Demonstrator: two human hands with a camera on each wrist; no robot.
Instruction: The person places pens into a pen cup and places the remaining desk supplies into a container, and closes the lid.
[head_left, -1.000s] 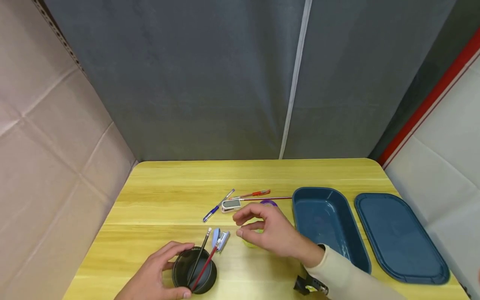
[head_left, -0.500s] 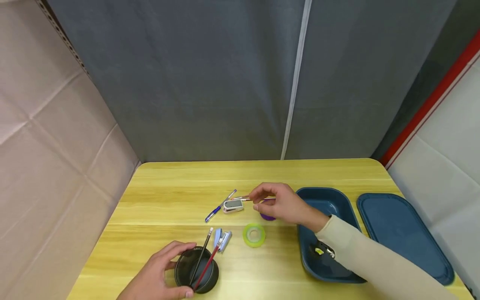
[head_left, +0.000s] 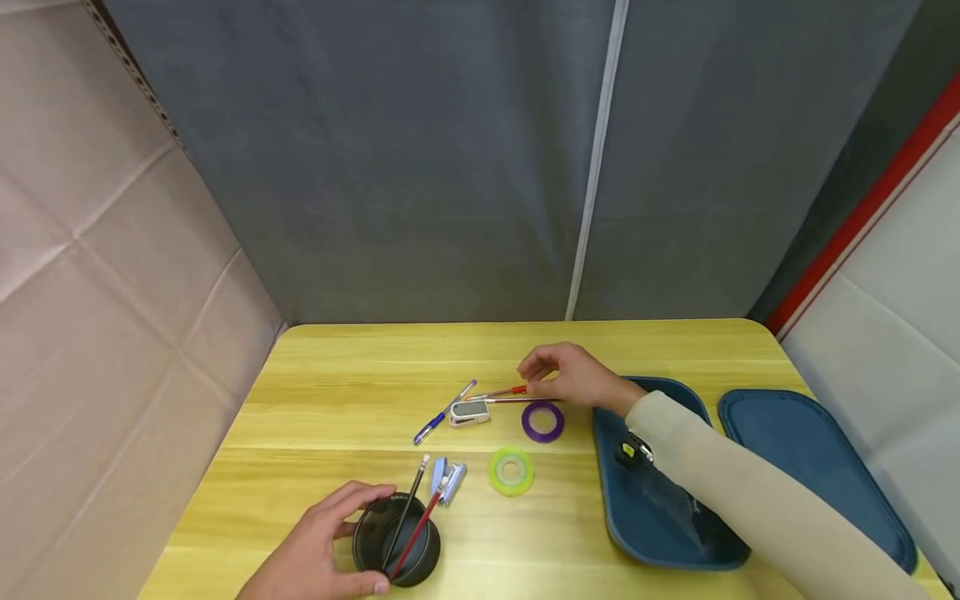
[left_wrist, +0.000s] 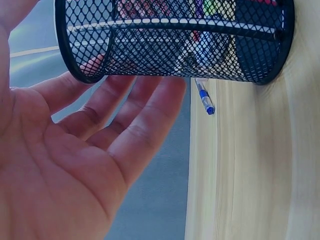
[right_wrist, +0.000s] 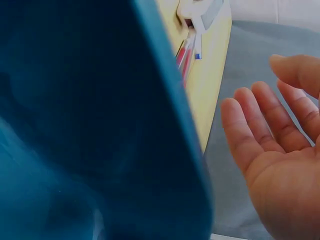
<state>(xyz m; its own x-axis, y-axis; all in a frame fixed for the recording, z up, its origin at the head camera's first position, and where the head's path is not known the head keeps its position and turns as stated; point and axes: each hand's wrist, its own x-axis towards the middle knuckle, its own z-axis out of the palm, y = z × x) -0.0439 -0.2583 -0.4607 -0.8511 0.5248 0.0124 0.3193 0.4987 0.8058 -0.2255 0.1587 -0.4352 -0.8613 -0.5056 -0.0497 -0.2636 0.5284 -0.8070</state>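
In the head view my left hand [head_left: 315, 542] holds a black mesh pen cup [head_left: 429, 560] by its side, with fingers and thumb around it. A dark pencil [head_left: 406, 508] and a red pencil [head_left: 418, 533] lean in the cup. The left wrist view shows the fingers [left_wrist: 150, 125] against the cup's mesh wall [left_wrist: 150, 55]. My right hand [head_left: 573, 377] hovers at the end of a red pen [head_left: 517, 390], fingers loosely bent and holding nothing. A thin dark-red stick [head_left: 525, 400] lies just below that pen. In the right wrist view the palm and relaxed fingers [right_wrist: 240, 130] show.
A blue pen [head_left: 441, 417] lies beside a small white-and-grey item [head_left: 470, 412]. Purple tape [head_left: 527, 423], green tape [head_left: 495, 473] and a light-blue stapler-like item [head_left: 455, 483] lie nearer. The blue box [head_left: 622, 508] sits under my right forearm, its lid [head_left: 787, 442] to the right.
My right hand has moved from above the green tape, away from me and rightward, to the red pen, uncovering both tapes. My left hand stays on the pen cup.
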